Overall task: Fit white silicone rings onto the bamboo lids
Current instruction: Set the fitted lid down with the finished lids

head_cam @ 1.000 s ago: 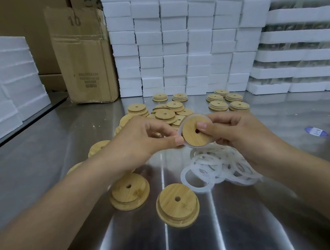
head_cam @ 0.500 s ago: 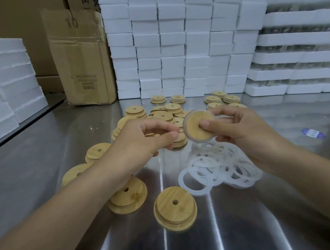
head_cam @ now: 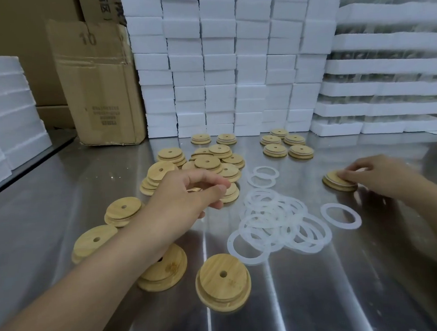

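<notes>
- The right hand (head_cam: 378, 177) is far out on the right side of the shiny metal table (head_cam: 325, 300). Its bent fingers hold a single bamboo lid (head_cam: 336, 183) by the top and edge. This lid lies flat on the table. A thin pale band shows around its step, but it is too blurry to be sure it is a ring.
- The left hand (head_cam: 188, 196) hangs over the front of the big lid pile (head_cam: 207, 163) with thumb and fingers curled close together. I cannot tell if it has picked a lid up.
- The heap of white rings (head_cam: 276, 226) lies between the two hands. One loose ring (head_cam: 341, 216) lies just beside the heap, near the right hand.
- Four more lids lie flat near the left arm — the closest lid (head_cam: 223, 281) shows its little hole.
- A small group of lids (head_cam: 286, 145) sits farther back.
- White foam blocks (head_cam: 230, 61) are stacked behind the table, with a cardboard box (head_cam: 103, 83) to their left.
</notes>
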### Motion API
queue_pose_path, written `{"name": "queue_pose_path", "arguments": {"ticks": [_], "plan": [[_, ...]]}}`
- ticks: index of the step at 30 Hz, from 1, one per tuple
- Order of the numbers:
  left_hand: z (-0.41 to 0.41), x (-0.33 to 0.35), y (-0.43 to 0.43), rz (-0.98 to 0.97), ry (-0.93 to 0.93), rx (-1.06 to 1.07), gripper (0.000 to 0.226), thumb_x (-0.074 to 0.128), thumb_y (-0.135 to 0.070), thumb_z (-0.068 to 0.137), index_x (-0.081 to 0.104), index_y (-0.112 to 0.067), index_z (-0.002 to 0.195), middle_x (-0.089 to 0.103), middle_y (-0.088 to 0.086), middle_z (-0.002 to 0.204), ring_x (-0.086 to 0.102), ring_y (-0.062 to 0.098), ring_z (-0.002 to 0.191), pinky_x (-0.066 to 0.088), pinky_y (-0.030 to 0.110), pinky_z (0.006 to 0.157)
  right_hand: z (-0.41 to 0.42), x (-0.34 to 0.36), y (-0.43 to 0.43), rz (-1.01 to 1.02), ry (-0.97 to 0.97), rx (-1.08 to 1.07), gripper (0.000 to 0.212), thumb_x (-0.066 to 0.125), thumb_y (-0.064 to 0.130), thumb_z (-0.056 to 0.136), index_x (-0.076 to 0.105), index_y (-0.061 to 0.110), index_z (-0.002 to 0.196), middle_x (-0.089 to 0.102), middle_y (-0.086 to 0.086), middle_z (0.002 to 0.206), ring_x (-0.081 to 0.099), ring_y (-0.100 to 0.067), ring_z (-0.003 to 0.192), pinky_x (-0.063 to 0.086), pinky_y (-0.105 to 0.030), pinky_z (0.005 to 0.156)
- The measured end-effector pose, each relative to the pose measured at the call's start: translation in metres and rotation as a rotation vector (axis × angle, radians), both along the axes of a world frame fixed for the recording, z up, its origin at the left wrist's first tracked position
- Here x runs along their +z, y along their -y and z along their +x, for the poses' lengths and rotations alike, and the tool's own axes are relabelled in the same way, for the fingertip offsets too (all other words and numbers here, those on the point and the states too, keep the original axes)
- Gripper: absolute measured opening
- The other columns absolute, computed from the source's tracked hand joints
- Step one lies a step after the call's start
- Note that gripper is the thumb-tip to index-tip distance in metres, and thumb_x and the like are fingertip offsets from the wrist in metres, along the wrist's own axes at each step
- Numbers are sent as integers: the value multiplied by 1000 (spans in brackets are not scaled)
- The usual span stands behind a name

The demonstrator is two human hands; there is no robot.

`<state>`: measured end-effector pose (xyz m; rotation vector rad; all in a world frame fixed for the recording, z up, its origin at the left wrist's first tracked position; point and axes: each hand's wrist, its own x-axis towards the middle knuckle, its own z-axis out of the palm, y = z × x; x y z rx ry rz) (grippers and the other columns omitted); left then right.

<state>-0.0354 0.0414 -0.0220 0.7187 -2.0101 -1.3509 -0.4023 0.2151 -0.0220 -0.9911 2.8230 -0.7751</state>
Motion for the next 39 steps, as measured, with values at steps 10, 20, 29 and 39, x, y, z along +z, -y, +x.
{"name": "queue_pose_path", "arguments": {"ticks": [10,20,29,39], "plan": [[-1,0,-1,-8,-1,9,19,76,-25,98,83,-41,91,80,-13,96,78,4,85,54,28,72,21,7,8,-319,210,316,63,68,21,103,45,67,139,80,17,110,79,-9,94,50,-37,89],[-2,-3,4,-97,-3,23,16,76,-23,99,83,-34,90,80,-9,85,75,3,80,50,16,67,37,-8,28,-154,69,369,39,74,27,98,61,48,128,80,22,92,75,-8,90,50,-24,78],[6,-15,10,-657,342,116,17,67,-32,100,72,-43,112,63,-25,113,57,-3,107,49,26,89,89,-24,49,57,-210,608,54,33,68,100,34,61,154,60,32,100,55,-6,94,46,-35,85],[17,-2,22,-632,460,153,20,61,-32,101,71,-49,108,67,-25,105,63,1,99,59,44,88,86,-33,71,143,-320,460,45,31,43,112,47,48,153,56,9,151,47,-26,118,41,-41,104]]}}
